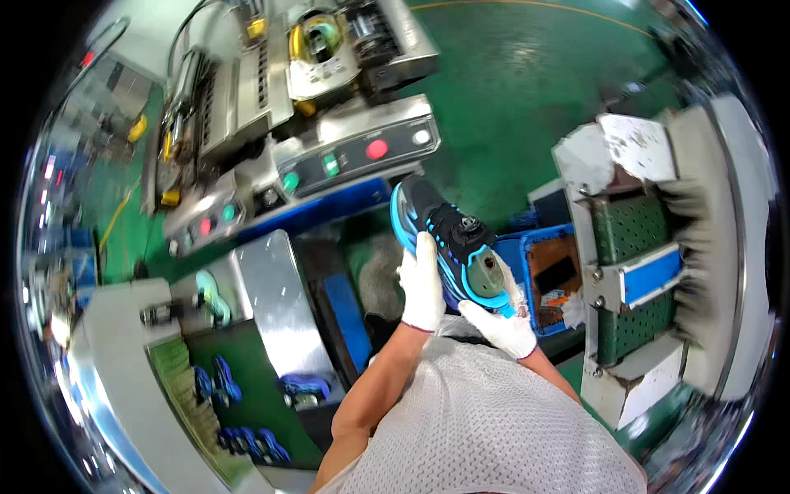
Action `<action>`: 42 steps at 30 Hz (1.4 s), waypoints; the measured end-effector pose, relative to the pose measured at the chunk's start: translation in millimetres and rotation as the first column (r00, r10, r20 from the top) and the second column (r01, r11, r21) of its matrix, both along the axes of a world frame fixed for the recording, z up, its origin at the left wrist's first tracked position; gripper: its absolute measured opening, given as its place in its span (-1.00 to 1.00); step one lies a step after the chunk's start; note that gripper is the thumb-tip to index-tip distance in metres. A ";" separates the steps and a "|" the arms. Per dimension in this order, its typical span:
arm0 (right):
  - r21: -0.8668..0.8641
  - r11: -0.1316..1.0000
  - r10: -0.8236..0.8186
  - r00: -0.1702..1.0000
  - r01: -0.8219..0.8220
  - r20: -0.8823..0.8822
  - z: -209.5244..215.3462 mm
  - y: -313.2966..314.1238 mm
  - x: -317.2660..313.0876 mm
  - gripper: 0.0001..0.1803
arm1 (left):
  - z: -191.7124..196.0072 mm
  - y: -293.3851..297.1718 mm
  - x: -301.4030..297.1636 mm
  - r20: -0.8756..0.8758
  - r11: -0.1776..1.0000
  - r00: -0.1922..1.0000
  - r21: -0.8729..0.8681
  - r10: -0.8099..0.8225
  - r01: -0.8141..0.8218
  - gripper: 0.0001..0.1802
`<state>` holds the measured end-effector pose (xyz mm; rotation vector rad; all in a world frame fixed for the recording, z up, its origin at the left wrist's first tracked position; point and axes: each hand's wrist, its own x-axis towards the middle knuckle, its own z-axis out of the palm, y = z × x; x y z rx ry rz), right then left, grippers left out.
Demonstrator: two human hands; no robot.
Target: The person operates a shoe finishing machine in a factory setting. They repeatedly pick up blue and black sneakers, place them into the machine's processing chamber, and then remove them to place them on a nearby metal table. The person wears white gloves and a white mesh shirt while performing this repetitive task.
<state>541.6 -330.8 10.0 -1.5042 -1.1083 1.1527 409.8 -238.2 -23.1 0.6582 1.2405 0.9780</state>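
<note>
Both hands (423,288) around black shoe (449,221), near blue crate (550,234) with dark slab (555,278) inside

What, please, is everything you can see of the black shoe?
The black shoe, apparently textile, has bright blue trim and a round, dial-like piece over its front. A greenish last with a hole fills its opening. It is held up, toe away and leftward, upper facing the camera; the gloved left hand grips its side, the right hand its heel.
</note>
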 end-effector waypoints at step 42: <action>0.241 0.920 -0.219 -0.104 0.311 0.970 -58.3 117.9 405.2 -0.32 | -136.9 -341.2 -297.6 -0.929 0.480 0.137 0.049 0.345 -0.876 -0.15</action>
